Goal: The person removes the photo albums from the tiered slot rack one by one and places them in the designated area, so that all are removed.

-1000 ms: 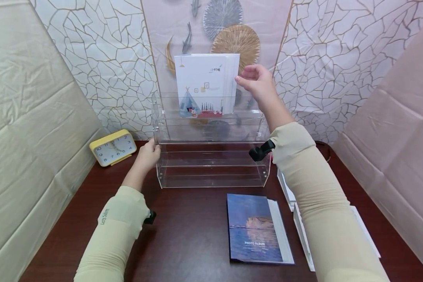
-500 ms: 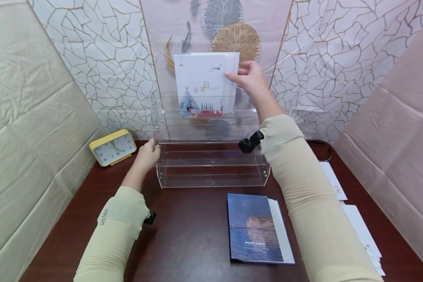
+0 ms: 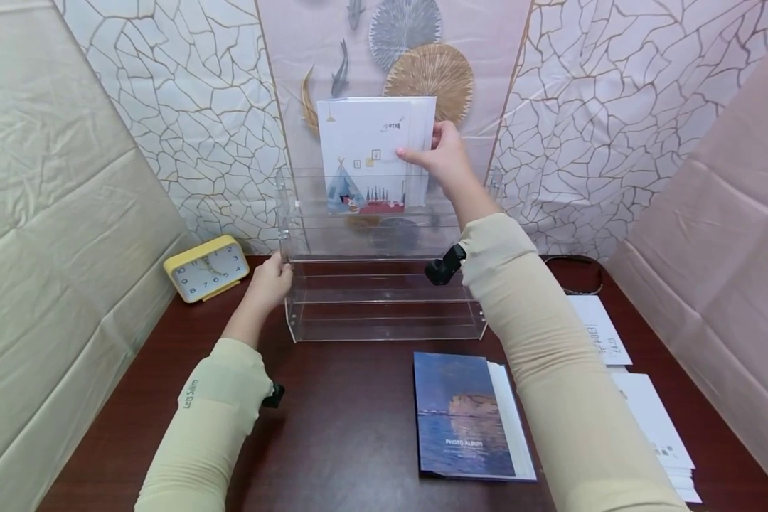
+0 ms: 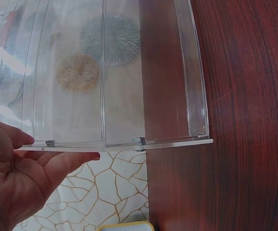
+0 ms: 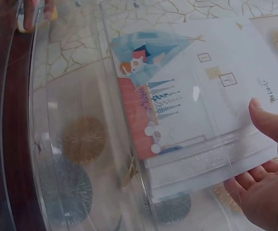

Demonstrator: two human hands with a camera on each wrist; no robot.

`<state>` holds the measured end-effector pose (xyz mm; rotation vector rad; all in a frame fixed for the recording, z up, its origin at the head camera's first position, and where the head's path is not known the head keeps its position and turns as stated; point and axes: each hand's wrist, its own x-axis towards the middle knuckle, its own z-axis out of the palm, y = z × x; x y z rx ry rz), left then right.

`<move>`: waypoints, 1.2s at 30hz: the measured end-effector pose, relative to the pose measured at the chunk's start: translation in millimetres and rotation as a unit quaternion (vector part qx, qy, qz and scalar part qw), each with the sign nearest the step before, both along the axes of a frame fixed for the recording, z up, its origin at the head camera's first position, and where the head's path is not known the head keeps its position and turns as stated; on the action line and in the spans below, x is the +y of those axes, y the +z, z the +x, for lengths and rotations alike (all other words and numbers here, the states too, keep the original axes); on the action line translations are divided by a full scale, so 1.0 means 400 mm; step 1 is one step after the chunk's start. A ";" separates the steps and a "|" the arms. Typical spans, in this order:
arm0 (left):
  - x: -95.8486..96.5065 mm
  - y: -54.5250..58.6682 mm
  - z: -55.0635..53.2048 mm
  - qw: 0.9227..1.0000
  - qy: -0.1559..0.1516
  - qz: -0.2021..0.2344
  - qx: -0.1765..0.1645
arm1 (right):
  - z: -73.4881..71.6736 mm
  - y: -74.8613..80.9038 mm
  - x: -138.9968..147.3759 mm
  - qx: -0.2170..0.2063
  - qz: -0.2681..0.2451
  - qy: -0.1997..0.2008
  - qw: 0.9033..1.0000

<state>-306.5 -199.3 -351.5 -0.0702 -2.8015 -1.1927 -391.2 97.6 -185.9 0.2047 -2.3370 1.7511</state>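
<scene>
A white photo album (image 3: 358, 139) with a tent drawing on its cover stands upright in the top tier of a clear acrylic rack (image 3: 387, 332). At its right edge, my right hand (image 3: 444, 158) grips the album, thumb across the front and fingers behind. The right wrist view shows this thumb over the white cover (image 5: 196, 62), with loose-looking page edges below. My left hand (image 3: 270, 282) holds the rack's left side; in the left wrist view, thumb and fingers lie on either side of the clear side panel (image 4: 177, 144).
A blue photo album (image 3: 461, 416) lies flat in front of the rack. White books (image 3: 656, 419) are stacked at the right, partly behind my right sleeve. To the left stands a yellow clock (image 3: 206, 269). A dark looped object (image 3: 576, 276) lies at the back right.
My right hand has moved left from beside the white album and taken hold of its right edge. The album and left hand have hardly moved. The right sleeve uncovers more of the white books.
</scene>
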 end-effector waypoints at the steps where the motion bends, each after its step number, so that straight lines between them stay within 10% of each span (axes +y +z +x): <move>1: 0.000 0.000 0.000 1.000 0.000 0.001 -0.001 | -0.001 -0.001 -0.004 0.001 0.002 -0.006 1.000; 12: -0.003 0.000 0.001 1.000 0.004 0.000 -0.003 | -0.009 -0.009 -0.027 0.011 0.063 -0.043 0.997; 36: -0.003 -0.003 -0.002 1.000 0.003 -0.011 0.007 | 0.000 0.019 -0.048 0.116 0.080 0.028 0.990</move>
